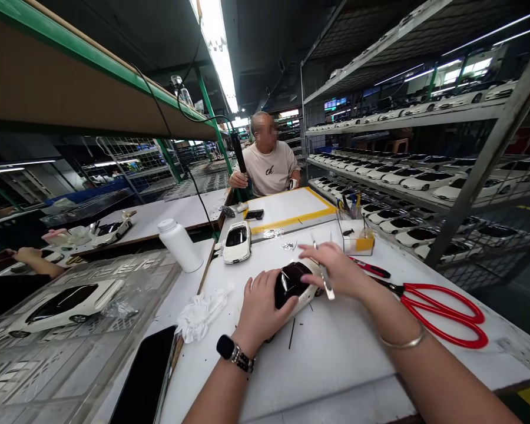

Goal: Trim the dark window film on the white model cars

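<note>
The white toy car (290, 282) with its dark roof was between the two hands, low over the middle of the white surface (344, 341). The left hand (262, 303) lay across its near end, fingers moderately parted and thumb stretched along the side, gripping the body. The right hand (338, 268) was over the far end, fingers fanned and partly bent, with a slim metal tool (328, 285) held in it, one end sticking out below the palm; whether those fingers touched the car, I could not tell. A thin black strip (292, 334) lay just beside the car. To the right were red-handled scissors (444, 338) and a clear box (357, 244) of tools. To the left were a crumpled white tissue (201, 315), a second white car (236, 253), a white bottle (179, 244) and a phone (143, 377). Across the surface sat a co-worker (269, 171), beside shelves (450, 123) lined with cars
</note>
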A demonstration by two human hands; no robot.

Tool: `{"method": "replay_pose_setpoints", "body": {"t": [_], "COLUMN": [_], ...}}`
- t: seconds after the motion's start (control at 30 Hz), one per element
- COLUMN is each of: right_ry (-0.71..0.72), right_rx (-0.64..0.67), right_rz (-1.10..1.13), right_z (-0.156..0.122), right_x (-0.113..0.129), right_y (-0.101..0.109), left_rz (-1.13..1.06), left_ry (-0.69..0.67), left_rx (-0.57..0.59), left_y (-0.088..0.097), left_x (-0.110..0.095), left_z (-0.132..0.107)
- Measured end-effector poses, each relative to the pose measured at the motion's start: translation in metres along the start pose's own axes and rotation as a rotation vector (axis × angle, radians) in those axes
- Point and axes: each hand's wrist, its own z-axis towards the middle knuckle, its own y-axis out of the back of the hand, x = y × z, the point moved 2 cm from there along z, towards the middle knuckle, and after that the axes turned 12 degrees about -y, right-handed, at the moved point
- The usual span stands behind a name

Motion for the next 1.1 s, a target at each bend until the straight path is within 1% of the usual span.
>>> {"method": "replay_pose_setpoints", "body": {"t": [0.03,0.07,0.17,0.27,0.4,0.53,0.7,0.97,1.1], "right_ry": [0.028,0.035,-0.013,-0.067,-0.106,-0.145,-0.132,-0.132,-0.142], "right_rx": [0.106,0.176,0.311,0.370,0.438,0.432,0.379,0.320,0.333], "right_rz": [-0.014,-0.016,-0.001,0.013,0.030,0.023,0.019,0.060,0.062], "right_z": [-0.002,-0.003,-0.005,-0.003,-0.001,-0.001,-0.002,-0.005,-0.004], "right_x": [0.006,0.009,0.010,0.004,-0.001,-0.009,-0.016,-0.014,-0.015], "right_y": [-0.006,-0.011,-0.021,-0.024,-0.025,-0.031,-0.039,-0.039,-0.038], "left_rz": [-0.012,-0.023,-0.056,-0.083,-0.101,-0.128,-0.131,-0.124,-0.135], "left_ry": [0.000,0.002,-0.014,-0.037,-0.046,-0.029,0.001,0.006,0.009], "left_rx": [-0.008,-0.017,-0.036,-0.045,-0.026,-0.045,-0.094,-0.143,-0.171], "left_y": [0.000,0.001,0.002,0.004,0.005,0.007,0.007,0.006,0.008], "left_x": [-0.001,-0.001,-0.004,-0.005,-0.003,-0.001,-0.002,-0.006,-0.006], "left_z": [0.000,-0.001,-0.002,-0.003,-0.003,-0.004,-0.005,-0.002,-0.001]}}
